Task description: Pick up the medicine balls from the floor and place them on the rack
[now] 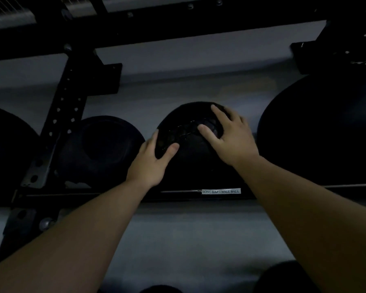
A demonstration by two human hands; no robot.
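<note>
The rack already carries dark balls along its shelf rail: one cut off at the far left, then a second ball just right of the upright post. Next comes the medicine ball in hand — it seems seated on the rail, so this placement looks nearly done. The left hand cups its lower left side, fingers curled on it; the right hand lies spread over its top. Just beside it sits a much larger ball. Dark rounded shapes at the bottom edge (too dim to identify) may be balls left on the floor.
</note>
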